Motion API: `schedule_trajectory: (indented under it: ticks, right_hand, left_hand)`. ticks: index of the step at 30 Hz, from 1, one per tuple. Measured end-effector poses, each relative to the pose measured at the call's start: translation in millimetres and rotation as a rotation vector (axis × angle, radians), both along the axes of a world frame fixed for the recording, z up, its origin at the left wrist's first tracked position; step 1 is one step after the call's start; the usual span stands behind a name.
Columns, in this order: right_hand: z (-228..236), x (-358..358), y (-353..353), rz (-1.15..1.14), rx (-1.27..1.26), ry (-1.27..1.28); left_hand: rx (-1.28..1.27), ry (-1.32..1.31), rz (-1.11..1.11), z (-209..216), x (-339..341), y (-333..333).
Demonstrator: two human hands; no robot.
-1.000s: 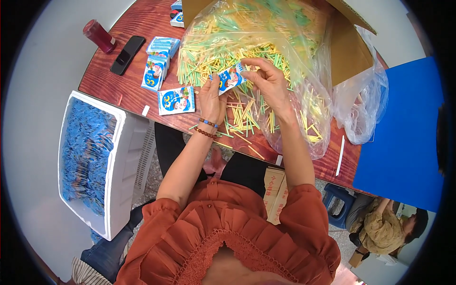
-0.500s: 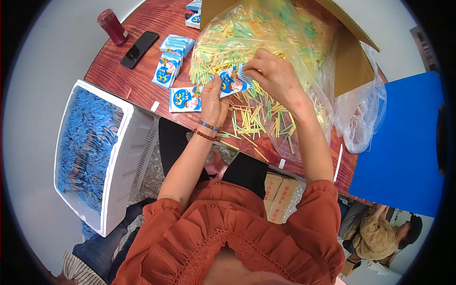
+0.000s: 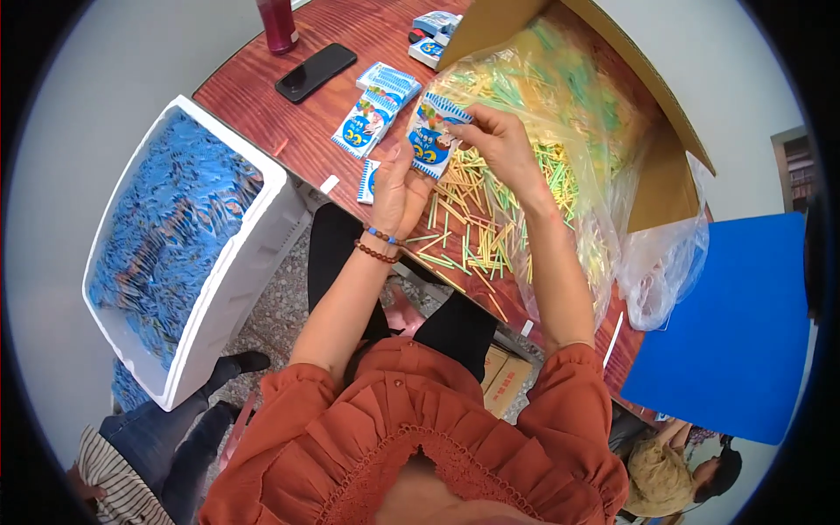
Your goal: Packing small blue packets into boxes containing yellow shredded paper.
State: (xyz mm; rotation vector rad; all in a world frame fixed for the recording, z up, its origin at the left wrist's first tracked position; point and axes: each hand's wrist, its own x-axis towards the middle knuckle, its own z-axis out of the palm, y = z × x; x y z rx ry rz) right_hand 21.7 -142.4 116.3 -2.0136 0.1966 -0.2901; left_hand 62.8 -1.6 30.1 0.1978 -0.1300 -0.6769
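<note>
A small blue-and-white printed packet (image 3: 429, 149) stands nearly upright between my hands. My left hand (image 3: 395, 194), wearing two beaded bracelets, grips its lower left part with the thumb in front. The fingers of my right hand (image 3: 500, 147) pinch its right edge. Whether anything is inside the packet cannot be seen. Just behind and under my hands lie many thin yellow, green and orange sticks (image 3: 472, 232), some loose on the table, more in a clear plastic bag (image 3: 569, 114). Another packet (image 3: 367, 182) lies partly hidden by my left hand. Beyond it rests a stack of such packets (image 3: 374, 109).
On the red wood-grain table (image 3: 236, 101) are a black phone (image 3: 316, 73), a red drink bottle (image 3: 278, 26) and an open cardboard box (image 3: 678, 96). A white foam bin (image 3: 276, 188) full of blue packets stands left; a blue panel (image 3: 726, 332) is right. Two people are nearby.
The packet has turned from slanted to nearly upright, and my right hand has moved from its end to its side edge. The whole view has shifted, with the table's things appearing farther right.
</note>
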Motion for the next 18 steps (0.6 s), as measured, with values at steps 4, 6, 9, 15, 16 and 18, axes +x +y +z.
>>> schedule_trajectory:
  ticks: [4, 6, 9, 15, 16, 18]
  right_hand:
    - [2.8, 25.1, 12.8, 0.199, 0.163, 0.077]
    - [7.8, 35.6, 25.2, 0.175, 0.170, 0.102]
    - [-24.5, 62.8, 30.5, 0.212, 0.258, 0.029]
    - [-21.6, 85.1, 62.0, 0.115, 0.475, -0.022]
    - [-28.1, 90.7, 66.8, 0.124, 0.477, -0.020]
    - [-40.1, 97.5, 72.4, 0.149, 0.450, -0.004]
  left_hand:
    - [0.215, -0.112, 0.075, 5.3, 15.4, 22.7]
    - [0.327, -0.113, 0.172, -0.5, 25.1, 27.4]
    - [0.375, -0.108, 0.238, -8.0, 38.2, 38.2]
    - [0.478, -0.121, 0.248, -13.0, 67.9, 65.4]
    - [0.480, -0.119, 0.256, -17.7, 72.8, 68.0]
    - [0.533, -0.195, 0.305, -22.4, 77.8, 70.3]
